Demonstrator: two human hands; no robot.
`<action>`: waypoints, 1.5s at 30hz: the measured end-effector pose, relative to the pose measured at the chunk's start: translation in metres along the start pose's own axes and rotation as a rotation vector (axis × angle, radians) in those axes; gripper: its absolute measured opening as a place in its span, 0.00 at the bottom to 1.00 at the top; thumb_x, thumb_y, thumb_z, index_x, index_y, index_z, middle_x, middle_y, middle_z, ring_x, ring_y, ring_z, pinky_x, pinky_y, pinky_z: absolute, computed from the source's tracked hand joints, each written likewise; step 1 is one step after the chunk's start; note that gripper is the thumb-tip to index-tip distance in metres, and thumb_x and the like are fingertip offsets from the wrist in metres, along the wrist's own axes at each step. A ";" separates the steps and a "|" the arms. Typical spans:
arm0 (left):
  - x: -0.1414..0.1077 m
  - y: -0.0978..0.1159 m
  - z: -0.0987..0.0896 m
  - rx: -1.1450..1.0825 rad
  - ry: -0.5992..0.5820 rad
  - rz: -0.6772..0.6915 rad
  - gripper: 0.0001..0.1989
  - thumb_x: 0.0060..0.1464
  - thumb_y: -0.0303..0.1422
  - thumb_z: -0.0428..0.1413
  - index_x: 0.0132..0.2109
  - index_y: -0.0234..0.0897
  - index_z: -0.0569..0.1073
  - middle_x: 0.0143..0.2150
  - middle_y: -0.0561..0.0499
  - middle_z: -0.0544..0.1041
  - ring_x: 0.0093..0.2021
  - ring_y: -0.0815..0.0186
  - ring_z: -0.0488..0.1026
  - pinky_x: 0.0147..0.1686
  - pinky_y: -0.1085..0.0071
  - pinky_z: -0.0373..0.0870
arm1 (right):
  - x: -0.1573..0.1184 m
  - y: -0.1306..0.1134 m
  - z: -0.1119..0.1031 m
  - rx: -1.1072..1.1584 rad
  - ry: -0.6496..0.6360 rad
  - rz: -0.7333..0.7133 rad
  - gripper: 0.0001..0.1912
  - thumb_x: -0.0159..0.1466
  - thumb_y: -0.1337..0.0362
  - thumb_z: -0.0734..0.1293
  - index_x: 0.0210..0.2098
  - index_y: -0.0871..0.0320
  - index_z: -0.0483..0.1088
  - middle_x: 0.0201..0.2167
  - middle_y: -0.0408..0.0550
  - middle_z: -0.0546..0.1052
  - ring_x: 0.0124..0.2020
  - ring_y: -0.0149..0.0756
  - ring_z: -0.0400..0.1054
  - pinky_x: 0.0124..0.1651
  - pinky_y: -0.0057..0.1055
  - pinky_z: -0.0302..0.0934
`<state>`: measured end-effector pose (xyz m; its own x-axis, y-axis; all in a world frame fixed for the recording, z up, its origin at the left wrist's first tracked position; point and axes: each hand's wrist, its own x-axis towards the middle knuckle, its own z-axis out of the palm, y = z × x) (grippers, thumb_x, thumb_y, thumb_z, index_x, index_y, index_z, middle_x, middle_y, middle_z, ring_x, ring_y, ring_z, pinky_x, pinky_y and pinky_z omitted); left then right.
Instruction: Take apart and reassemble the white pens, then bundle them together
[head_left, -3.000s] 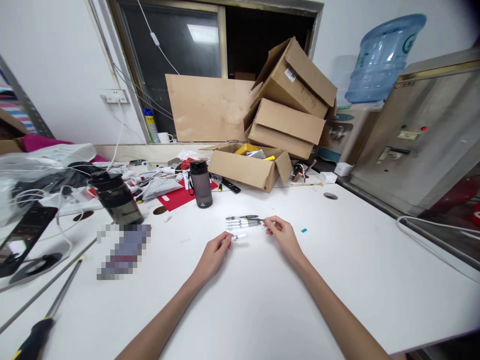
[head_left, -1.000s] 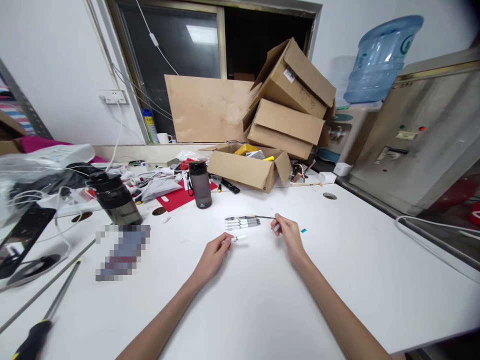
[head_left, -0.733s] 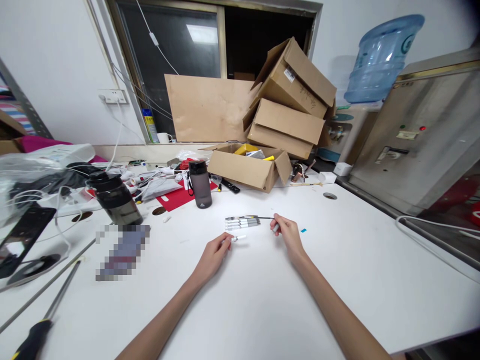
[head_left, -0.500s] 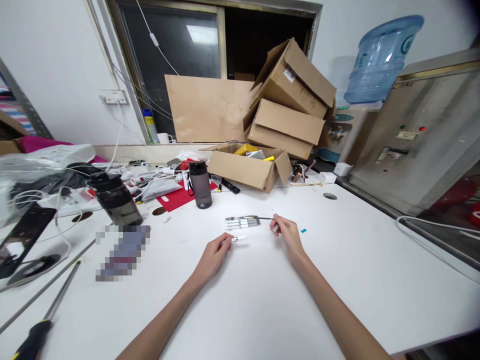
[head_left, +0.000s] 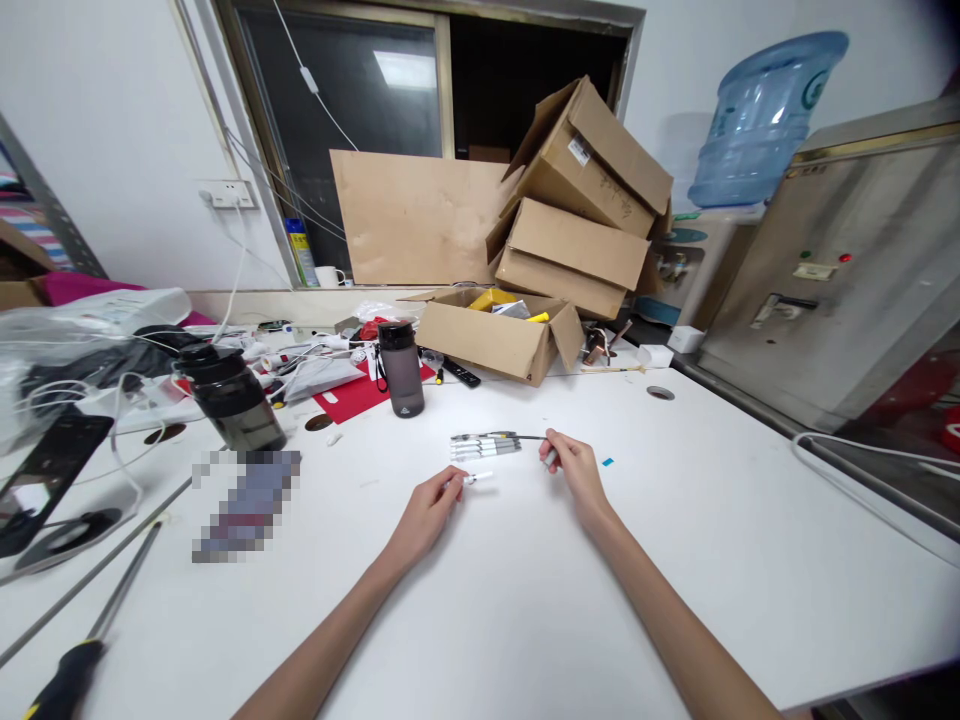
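My left hand [head_left: 426,512] is closed, thumb and fingers pinching a short white pen piece [head_left: 480,477] that points right, low over the white table. Opposite it, my right hand [head_left: 577,472] is closed on a short grey pen piece [head_left: 550,458]. A thin dark rod like a pen refill [head_left: 532,437] runs left from its fingertips; whether they grip it or only touch it I cannot tell. Between and beyond the hands, several white and grey pens [head_left: 486,449] lie side by side. A small blue scrap [head_left: 607,462] lies right of my right hand.
A dark bottle [head_left: 402,372] stands behind the pens, with another bottle [head_left: 234,402] at the left. An open cardboard box [head_left: 487,338] sits at the back. A screwdriver [head_left: 124,585] lies near left; cables and clutter fill the back left. A steel cabinet [head_left: 840,270] stands right.
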<state>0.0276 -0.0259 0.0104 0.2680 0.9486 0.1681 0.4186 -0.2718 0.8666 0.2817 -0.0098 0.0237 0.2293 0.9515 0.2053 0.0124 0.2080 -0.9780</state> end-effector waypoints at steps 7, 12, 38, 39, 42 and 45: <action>-0.001 0.000 0.000 -0.009 -0.007 -0.012 0.21 0.65 0.49 0.45 0.42 0.39 0.75 0.28 0.55 0.70 0.30 0.64 0.65 0.34 0.71 0.60 | 0.000 0.001 0.000 -0.001 -0.003 0.004 0.24 0.61 0.45 0.67 0.21 0.58 0.73 0.22 0.45 0.73 0.21 0.30 0.61 0.28 0.29 0.56; 0.000 -0.003 0.000 -0.023 -0.003 -0.009 0.21 0.65 0.48 0.45 0.43 0.39 0.75 0.29 0.55 0.69 0.30 0.65 0.64 0.34 0.72 0.59 | 0.000 0.001 0.000 -0.010 -0.033 -0.008 0.24 0.63 0.46 0.67 0.23 0.59 0.73 0.23 0.46 0.73 0.22 0.30 0.61 0.29 0.29 0.57; 0.001 -0.004 0.001 -0.039 -0.009 0.011 0.20 0.65 0.47 0.46 0.42 0.39 0.75 0.29 0.55 0.69 0.30 0.65 0.64 0.34 0.71 0.59 | 0.002 0.007 -0.001 -0.147 -0.150 -0.127 0.17 0.63 0.49 0.68 0.32 0.57 0.74 0.31 0.46 0.75 0.28 0.35 0.64 0.32 0.30 0.58; 0.001 -0.004 0.001 -0.040 -0.011 0.007 0.20 0.65 0.47 0.46 0.42 0.39 0.75 0.29 0.55 0.69 0.30 0.65 0.64 0.34 0.71 0.59 | 0.001 0.006 -0.001 -0.153 -0.152 -0.124 0.17 0.62 0.48 0.68 0.32 0.57 0.74 0.30 0.46 0.75 0.28 0.35 0.64 0.31 0.30 0.58; 0.001 -0.004 0.001 -0.041 -0.016 -0.008 0.20 0.66 0.48 0.46 0.44 0.39 0.75 0.29 0.55 0.69 0.31 0.65 0.64 0.34 0.71 0.58 | 0.000 0.004 -0.001 -0.164 -0.156 -0.127 0.17 0.62 0.48 0.68 0.32 0.57 0.74 0.30 0.47 0.75 0.28 0.35 0.64 0.31 0.30 0.58; 0.000 -0.003 0.000 -0.032 -0.024 -0.014 0.20 0.66 0.48 0.45 0.44 0.39 0.75 0.29 0.55 0.69 0.31 0.64 0.64 0.34 0.71 0.58 | -0.001 0.004 -0.001 -0.165 -0.160 -0.132 0.17 0.62 0.48 0.68 0.33 0.57 0.75 0.31 0.47 0.76 0.28 0.35 0.64 0.32 0.30 0.58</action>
<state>0.0268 -0.0252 0.0078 0.2835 0.9480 0.1449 0.3945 -0.2530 0.8834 0.2827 -0.0097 0.0197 0.0585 0.9449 0.3221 0.1940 0.3057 -0.9321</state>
